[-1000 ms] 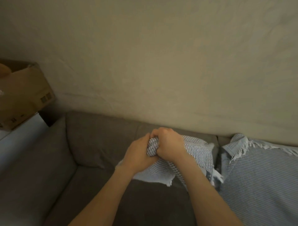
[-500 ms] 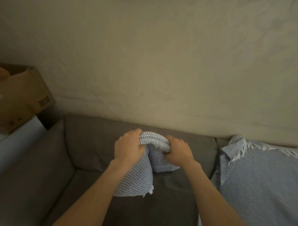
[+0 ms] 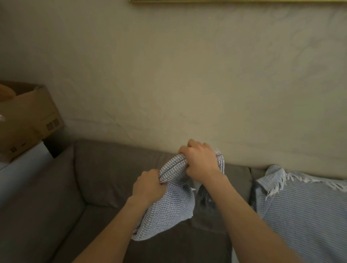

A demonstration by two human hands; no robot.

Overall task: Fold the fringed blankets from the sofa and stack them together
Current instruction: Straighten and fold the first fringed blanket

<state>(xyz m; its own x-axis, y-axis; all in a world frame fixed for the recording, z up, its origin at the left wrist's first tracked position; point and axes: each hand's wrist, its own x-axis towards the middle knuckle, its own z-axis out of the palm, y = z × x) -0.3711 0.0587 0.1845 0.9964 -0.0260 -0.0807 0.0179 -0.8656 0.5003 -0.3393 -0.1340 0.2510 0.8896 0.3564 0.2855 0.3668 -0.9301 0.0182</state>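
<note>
A blue-white waffle-weave blanket [image 3: 170,208] hangs bunched above the grey sofa [image 3: 105,180]. My left hand [image 3: 148,186] grips its edge low on the left. My right hand [image 3: 201,162] clutches the same edge higher, near the sofa's back, so the cloth stretches slanted between both fists. The rest droops below my left wrist; part of it is hidden behind my right forearm. A second striped blue blanket [image 3: 304,212] with a white fringe lies spread over the sofa's right side.
A cardboard box [image 3: 26,120] sits on a white surface [image 3: 20,165] past the sofa's left arm. A beige wall [image 3: 187,75] rises right behind the sofa, with a frame's edge [image 3: 225,1] at the top.
My hands, pressed together a second ago, have drawn apart along the blanket's edge. The right hand has risen toward the sofa back; the left has dropped lower.
</note>
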